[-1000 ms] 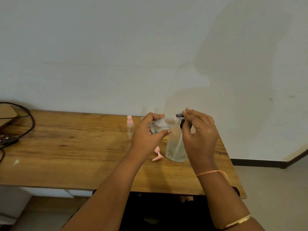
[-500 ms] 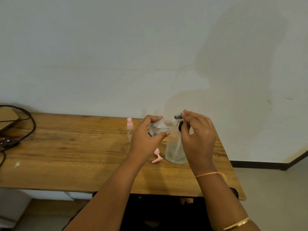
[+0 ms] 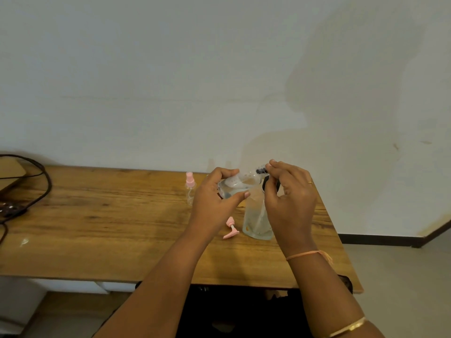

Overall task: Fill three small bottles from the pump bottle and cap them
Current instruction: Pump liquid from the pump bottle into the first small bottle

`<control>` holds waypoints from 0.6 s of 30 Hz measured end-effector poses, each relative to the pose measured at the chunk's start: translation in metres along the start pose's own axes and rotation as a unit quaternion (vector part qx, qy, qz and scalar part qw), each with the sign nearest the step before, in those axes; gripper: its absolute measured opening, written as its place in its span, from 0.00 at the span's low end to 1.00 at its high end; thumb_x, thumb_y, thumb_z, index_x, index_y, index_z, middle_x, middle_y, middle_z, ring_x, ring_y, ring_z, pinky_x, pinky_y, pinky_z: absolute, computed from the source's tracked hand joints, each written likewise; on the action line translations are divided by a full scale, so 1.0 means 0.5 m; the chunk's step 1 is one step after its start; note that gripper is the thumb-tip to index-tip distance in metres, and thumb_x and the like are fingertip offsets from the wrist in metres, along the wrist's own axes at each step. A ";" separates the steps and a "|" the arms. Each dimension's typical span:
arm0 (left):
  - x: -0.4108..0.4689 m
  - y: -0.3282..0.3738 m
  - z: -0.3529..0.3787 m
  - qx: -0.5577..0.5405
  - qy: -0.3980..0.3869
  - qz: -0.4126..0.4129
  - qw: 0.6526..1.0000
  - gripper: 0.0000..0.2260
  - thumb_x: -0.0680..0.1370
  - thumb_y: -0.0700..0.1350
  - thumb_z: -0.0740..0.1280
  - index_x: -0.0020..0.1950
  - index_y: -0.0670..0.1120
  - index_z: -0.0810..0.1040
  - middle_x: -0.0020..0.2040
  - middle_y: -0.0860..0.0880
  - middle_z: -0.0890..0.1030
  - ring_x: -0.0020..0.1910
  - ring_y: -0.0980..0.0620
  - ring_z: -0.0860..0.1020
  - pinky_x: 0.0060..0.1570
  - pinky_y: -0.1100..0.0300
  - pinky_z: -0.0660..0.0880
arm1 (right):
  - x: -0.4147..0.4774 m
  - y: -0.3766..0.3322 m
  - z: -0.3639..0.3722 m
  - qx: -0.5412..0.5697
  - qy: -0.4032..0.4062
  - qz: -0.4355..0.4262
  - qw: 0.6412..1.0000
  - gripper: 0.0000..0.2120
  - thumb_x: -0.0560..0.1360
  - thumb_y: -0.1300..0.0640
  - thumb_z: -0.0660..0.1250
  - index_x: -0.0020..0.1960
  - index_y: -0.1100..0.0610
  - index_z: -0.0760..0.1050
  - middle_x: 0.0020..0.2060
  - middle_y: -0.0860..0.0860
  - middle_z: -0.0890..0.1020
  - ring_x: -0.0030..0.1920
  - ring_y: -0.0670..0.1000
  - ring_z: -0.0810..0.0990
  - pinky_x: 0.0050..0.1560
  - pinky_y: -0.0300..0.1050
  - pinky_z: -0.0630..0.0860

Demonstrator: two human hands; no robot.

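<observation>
Little has changed in the last second: both hands keep the same pose above the table [image 3: 109, 215], and only the view has shifted slightly. The left hand [image 3: 212, 198] still has its fingers and thumb curled round a small bottle [image 3: 238, 182] of clear plastic. It is tipped almost flat, with its neck pointing toward the right fingers. The right hand [image 3: 290, 198] stays bunched, fingertips pinching the black nozzle [image 3: 261, 171] where it meets that neck. Directly under the right fingers stands the pump bottle [image 3: 256, 215], a clear, rounded, tapering body upright on the wood-grain top. Below the left fingers, just beside the pump bottle, a pink cap [image 3: 230, 231] with a short stem lies on its side. Beyond the left knuckles a second small bottle [image 3: 190, 189], slim and transparent with a pink spray top, stands upright. A dark cable [image 3: 41, 186] loops well away to the left.
</observation>
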State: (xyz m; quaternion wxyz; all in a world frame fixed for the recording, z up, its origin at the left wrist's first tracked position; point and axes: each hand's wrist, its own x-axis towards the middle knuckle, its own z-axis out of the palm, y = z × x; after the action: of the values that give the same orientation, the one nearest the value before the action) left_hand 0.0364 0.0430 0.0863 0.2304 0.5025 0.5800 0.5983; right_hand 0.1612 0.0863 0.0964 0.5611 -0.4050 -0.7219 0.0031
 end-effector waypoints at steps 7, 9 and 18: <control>0.001 -0.005 0.000 0.009 -0.004 -0.001 1.000 0.17 0.67 0.42 0.77 0.46 0.58 0.73 0.52 0.63 0.77 0.55 0.63 0.75 0.48 0.76 0.71 | -0.004 0.006 0.000 0.004 -0.005 0.004 1.000 0.10 0.69 0.71 0.69 0.49 0.65 0.81 0.47 0.56 0.83 0.49 0.56 0.79 0.55 0.23 0.64; 0.003 -0.008 0.002 0.017 -0.009 -0.006 1.000 0.18 0.67 0.42 0.77 0.46 0.59 0.73 0.52 0.63 0.77 0.55 0.63 0.75 0.51 0.70 0.74 | -0.007 0.015 0.002 0.004 -0.009 0.004 1.000 0.10 0.68 0.72 0.70 0.48 0.65 0.81 0.47 0.56 0.83 0.49 0.58 0.79 0.55 0.24 0.65; 0.000 -0.006 0.004 0.015 0.005 -0.008 1.000 0.18 0.68 0.43 0.77 0.48 0.60 0.73 0.53 0.60 0.78 0.55 0.62 0.75 0.51 0.66 0.75 | -0.004 0.001 -0.003 0.007 -0.003 0.009 1.000 0.09 0.70 0.71 0.68 0.49 0.65 0.81 0.47 0.56 0.83 0.50 0.56 0.79 0.56 0.23 0.64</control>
State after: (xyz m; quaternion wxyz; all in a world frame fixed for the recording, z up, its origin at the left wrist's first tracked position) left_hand 0.0373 0.0445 0.0831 0.2246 0.4983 0.5944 0.5898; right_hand 0.1628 0.0847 0.0953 0.5621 -0.4074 -0.7196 0.0144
